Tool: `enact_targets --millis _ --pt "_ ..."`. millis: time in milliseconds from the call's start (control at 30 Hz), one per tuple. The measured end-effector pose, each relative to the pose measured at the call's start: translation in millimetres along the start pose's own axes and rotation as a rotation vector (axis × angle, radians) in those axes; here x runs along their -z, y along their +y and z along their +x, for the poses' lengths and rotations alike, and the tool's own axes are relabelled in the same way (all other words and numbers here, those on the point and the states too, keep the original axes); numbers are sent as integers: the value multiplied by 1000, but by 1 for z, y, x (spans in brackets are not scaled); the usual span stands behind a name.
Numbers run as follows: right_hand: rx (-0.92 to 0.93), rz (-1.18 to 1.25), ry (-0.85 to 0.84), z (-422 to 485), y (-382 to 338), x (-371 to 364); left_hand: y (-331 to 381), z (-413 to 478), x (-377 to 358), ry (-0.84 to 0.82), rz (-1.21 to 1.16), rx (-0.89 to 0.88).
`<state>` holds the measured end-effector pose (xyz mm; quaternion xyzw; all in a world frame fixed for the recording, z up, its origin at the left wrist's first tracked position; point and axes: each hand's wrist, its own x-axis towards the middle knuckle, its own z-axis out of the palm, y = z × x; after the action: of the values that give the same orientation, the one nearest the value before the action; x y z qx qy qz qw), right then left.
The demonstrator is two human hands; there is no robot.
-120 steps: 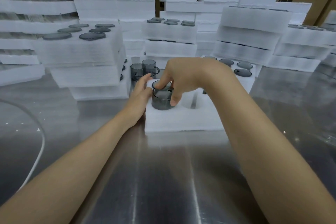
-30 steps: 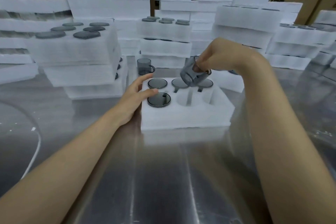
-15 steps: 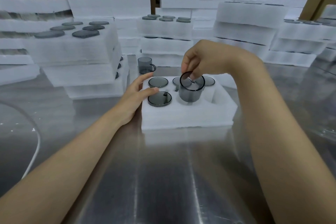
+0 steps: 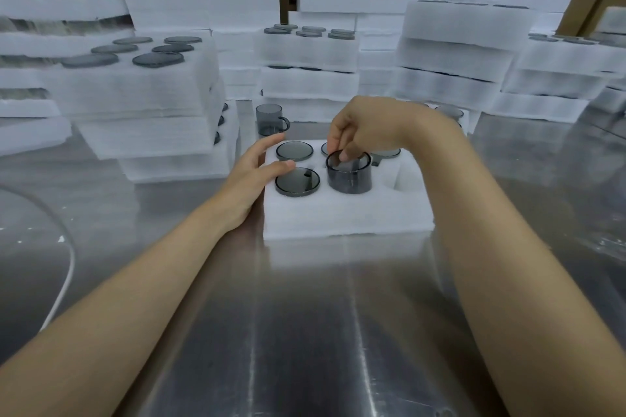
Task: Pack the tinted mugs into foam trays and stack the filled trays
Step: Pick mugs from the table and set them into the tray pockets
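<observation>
On the steel table (image 4: 305, 332), my right hand (image 4: 369, 127) pinches the mug (image 4: 349, 178), tilted midair a second ago, now entering the foam tray (image 4: 338, 217); left hand (image 4: 252, 173) rests flat, steadying.

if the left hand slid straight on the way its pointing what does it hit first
Most likely the mug seated in the tray's far left pocket: the left hand rests on the tray edge with that rim just ahead. Depth is hard to judge.
</observation>
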<state>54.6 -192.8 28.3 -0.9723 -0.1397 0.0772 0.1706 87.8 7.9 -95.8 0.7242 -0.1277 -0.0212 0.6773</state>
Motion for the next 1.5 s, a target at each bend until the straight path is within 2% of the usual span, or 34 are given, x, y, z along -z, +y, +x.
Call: enact_targets --millis 100,233,400,567,733,967,1100,1167,1267,1333,1500 --pt "-20 27 -10 -2 5 6 0 0 1 -4 -1 5" --pt "-47 8 96 -9 6 18 -1 0 1 -6 -10 9" --pt "-137 -17 -66 -20 -4 20 -1 1 1 -1 0 4" --pt "-223 -223 -71 -22 -17 16 0 -1 1 -4 5 2" --pt "-199 -446 -90 -14 -39 -4 2 -3 0 2 17 5" --pt "-236 -391 -134 -15 -36 0 4 -5 -1 6 9 7" --pt "-255 -502 -191 -15 -40 2 3 -4 -1 11 13 7" --pt "-244 -494 -131 -11 -41 3 3 -3 -2 21 32 6" --pt "-135 -267 208 21 -44 0 1 -4 -1 9 30 -4" --pt "-90 -181 340 61 -48 -5 0 -4 0 -3 14 -22" --pt "-172 -252 152 151 -41 -36 -1 -2 0 -13 26 -74"
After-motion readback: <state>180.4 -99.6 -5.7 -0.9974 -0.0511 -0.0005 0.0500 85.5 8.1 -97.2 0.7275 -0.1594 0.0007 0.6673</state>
